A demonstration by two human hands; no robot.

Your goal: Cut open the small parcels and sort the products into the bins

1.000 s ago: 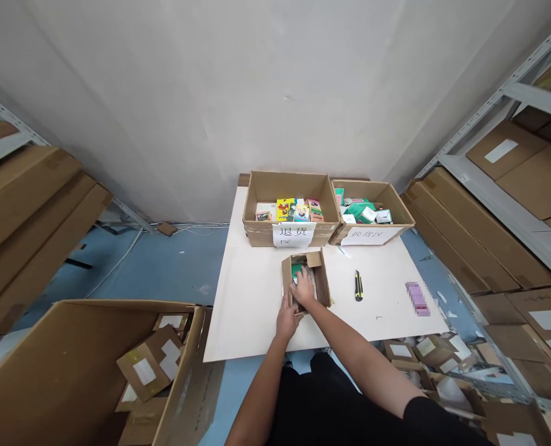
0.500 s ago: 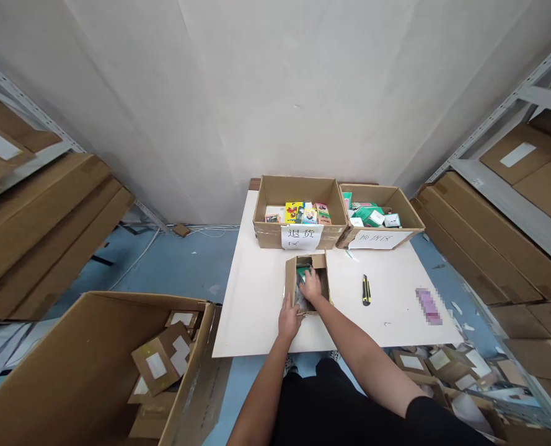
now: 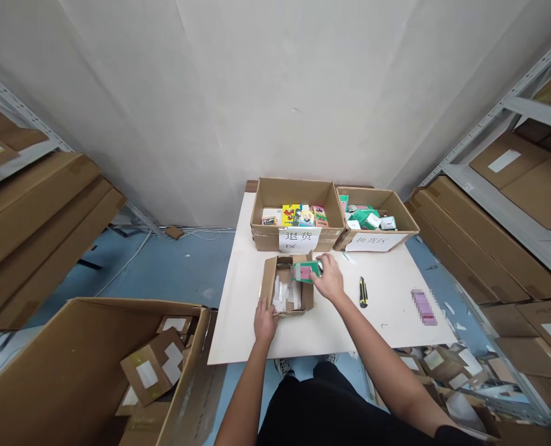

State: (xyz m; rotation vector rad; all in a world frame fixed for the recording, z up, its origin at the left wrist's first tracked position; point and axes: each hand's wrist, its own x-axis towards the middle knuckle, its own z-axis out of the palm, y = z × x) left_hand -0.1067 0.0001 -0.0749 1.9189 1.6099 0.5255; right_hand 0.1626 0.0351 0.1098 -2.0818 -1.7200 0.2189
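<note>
A small open cardboard box (image 3: pixel 268 284) sits on the white table (image 3: pixel 247 334), with white paper padding inside. My left hand (image 3: pixel 264 321) grips its near left corner. My right hand (image 3: pixel 330 277) holds a small green and pink packet (image 3: pixel 305 271) just above the box's far right edge. Behind stand two open cartons with paper labels: the left carton (image 3: pixel 266 235) holds colourful small packs, the right carton (image 3: pixel 398 210) holds green and white packs.
A black and yellow utility knife (image 3: pixel 362 292) lies right of the small box; a pink blurred object (image 3: pixel 424 307) lies further right. A big open carton (image 3: pixel 61 371) of parcels stands on the floor at left. Shelves of cartons line both sides. Parcels litter the floor at right.
My right hand has come out of the small box holding the green and pink packet. The box has shifted left and my left hand moved with it.
</note>
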